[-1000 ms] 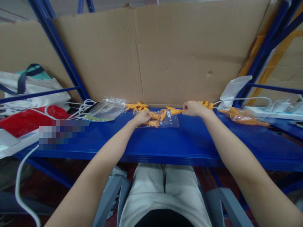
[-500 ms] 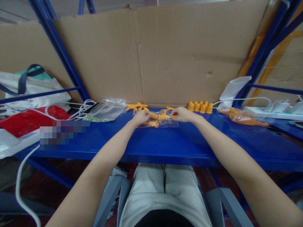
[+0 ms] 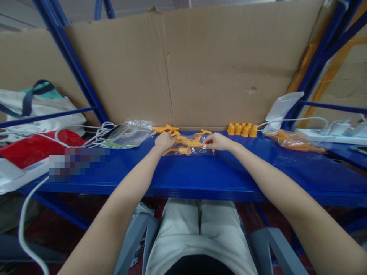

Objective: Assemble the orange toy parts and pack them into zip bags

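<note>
One orange part (image 3: 195,143) lies between the hands, over a clear plastic bag (image 3: 208,151). The right hand (image 3: 215,141) pinches its right end; whether the left hand (image 3: 164,141) grips anything, I cannot tell. The step seems to be positioning this part; the next move likely calls for steady alignment. Orange caps (image 3: 242,130) stand farther right on the blue shelf (image 3: 200,173).

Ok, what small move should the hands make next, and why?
Perhaps lift the middle orange piece slightly with the right hand: its fingertips are at that piece's right end, and another orange piece lies close in front, by the clear plastic.
</note>
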Demonstrator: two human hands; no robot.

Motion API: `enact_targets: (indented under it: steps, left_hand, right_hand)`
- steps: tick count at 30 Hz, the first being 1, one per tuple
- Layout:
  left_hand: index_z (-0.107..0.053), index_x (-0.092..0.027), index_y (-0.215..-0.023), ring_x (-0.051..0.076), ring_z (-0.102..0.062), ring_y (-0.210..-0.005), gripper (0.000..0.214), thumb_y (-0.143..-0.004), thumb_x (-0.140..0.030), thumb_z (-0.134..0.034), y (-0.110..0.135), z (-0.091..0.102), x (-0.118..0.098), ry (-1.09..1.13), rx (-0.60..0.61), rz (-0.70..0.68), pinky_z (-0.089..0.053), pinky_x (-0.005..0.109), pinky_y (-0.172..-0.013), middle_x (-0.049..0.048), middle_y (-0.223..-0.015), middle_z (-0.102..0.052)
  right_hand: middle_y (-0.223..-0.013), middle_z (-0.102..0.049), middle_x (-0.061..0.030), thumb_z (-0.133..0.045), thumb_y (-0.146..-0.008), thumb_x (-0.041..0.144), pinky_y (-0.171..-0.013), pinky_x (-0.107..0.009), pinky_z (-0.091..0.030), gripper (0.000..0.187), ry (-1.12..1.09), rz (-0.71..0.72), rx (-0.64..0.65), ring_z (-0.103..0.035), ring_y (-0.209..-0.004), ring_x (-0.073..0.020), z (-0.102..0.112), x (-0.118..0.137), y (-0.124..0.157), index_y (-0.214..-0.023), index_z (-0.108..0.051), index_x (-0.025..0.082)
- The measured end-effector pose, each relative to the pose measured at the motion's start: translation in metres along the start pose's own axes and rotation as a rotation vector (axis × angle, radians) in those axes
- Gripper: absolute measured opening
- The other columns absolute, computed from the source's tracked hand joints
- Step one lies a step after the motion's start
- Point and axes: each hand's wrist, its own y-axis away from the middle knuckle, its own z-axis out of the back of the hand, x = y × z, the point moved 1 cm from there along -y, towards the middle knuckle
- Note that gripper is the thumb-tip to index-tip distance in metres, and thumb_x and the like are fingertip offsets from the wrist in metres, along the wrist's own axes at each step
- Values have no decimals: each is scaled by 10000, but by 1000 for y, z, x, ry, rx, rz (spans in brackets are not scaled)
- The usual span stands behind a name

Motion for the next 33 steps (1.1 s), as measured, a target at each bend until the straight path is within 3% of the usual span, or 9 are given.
enact_targets:
  steps: [5,13,20,24,28,33]
  left_hand:
    - [-750,-152,-947,274,-666,-1042,342,-873,-390,-516,-1,-2,0,48,-30,-15,-502,320,-892,146,-1036,-725]
    - [-741,-148,-855,269,-683,-961,330,-880,-377,-506,-5,-6,-1,90,-23,-56,-508,296,-832,139,-900,-733]
    - [-730,-139,-849,281,-672,-977,352,-876,-399,-495,-8,-10,-2,66,-75,-109,-508,294,-837,137,-947,-732]
    - [-736,-135,-882,277,-669,-990,331,-873,-358,-491,-7,-9,-3,60,-70,-103,-503,301,-863,138,-964,-731]
    - [-736,-139,-874,275,-671,-979,337,-873,-364,-486,-8,-10,-2,70,-70,-99,-507,298,-845,138,-950,-730]
    - [-735,-138,-871,265,-673,-961,365,-873,-407,-488,-7,-10,-2,104,-54,-83,-506,284,-839,127,-917,-731]
  right_hand:
    - [-821,-729,-39,-675,-751,262,-738,-310,-491,183,-115,-3,0,-625,-727,-154,0,-6,0,-858,-774,152]
    - [-740,-719,-24,-674,-772,253,-721,-307,-472,116,-15,23,55,-639,-687,-160,-10,-5,-4,-770,-759,175]
    - [-658,-687,1,-635,-823,230,-720,-317,-490,135,-76,-37,89,-631,-560,-130,-26,-4,-5,-760,-728,155]
    - [-845,-736,-43,-657,-789,180,-831,-355,-500,104,-184,-3,-15,-677,-751,-162,-31,-7,-10,-852,-737,163]
    - [-1026,-728,-68,-609,-749,78,-926,-350,-475,224,-234,-2,-131,-658,-976,-185,-26,-9,-12,-912,-736,164]
    - [-960,-711,-88,-606,-691,32,-878,-357,-479,224,85,-88,-115,-642,-959,-223,-19,-7,-7,-861,-707,138]
